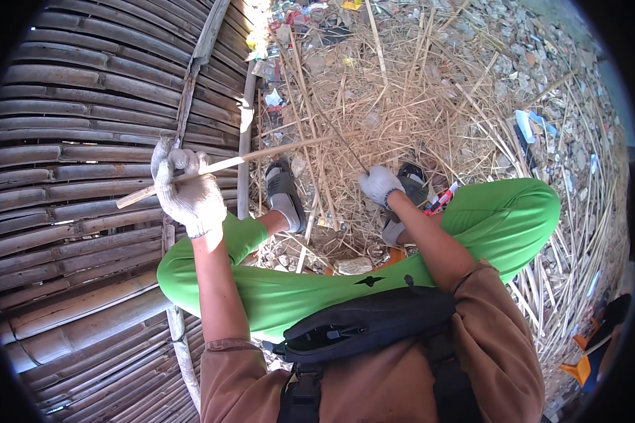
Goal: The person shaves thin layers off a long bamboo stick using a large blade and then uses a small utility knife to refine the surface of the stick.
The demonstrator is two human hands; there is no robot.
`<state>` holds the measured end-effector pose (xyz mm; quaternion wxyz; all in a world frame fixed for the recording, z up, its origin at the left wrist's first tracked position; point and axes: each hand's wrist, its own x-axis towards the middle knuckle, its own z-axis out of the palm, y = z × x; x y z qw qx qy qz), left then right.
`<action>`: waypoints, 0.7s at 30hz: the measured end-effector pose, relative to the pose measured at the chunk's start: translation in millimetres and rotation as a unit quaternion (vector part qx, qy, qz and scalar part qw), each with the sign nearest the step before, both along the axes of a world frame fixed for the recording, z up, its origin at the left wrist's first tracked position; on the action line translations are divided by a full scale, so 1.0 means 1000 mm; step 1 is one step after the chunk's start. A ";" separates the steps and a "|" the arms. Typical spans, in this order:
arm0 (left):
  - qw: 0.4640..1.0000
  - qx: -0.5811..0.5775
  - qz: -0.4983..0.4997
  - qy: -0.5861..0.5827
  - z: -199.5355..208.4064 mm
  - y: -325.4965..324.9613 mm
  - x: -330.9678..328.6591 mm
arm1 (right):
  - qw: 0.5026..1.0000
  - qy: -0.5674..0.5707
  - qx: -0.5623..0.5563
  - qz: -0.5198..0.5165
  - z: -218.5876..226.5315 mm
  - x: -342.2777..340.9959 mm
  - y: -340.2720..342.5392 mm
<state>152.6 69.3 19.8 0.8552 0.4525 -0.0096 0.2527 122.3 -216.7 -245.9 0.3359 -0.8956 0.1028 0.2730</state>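
Note:
My left hand (188, 187), in a whitish knit glove, is wrapped round a pale bamboo strip (275, 149). One end of the strip sticks out past the glove on the left; the rest reaches right over the straw. In front of my right shoe, my right hand (382, 186), gloved too, is closed on a long, thin, dark tool (347, 146). It points up and to the left, its tip close to or crossing the strip's far end. Whether it is a blade seen edge-on or a rod, I cannot tell. Its grip is hidden in the glove.
A slatted bamboo panel (99, 173) fills the left side. Straw and shavings (402, 106) cover the ground between my feet and beyond, with scattered litter. A red and black object (441, 199) lies by my right shoe. Long bamboo strips (543, 282) lie at the right.

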 end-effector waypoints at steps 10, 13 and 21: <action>0.998 0.042 -0.025 -0.048 0.003 -0.027 0.000 | 0.954 -0.205 0.178 0.129 0.169 -0.041 0.099; 0.998 0.036 0.051 0.004 0.004 -0.030 -0.006 | 0.963 -0.202 0.140 0.115 0.150 -0.041 0.093; 0.994 0.068 0.085 -0.022 -0.003 -0.038 -0.018 | 0.989 -0.076 0.116 0.053 0.104 -0.028 0.061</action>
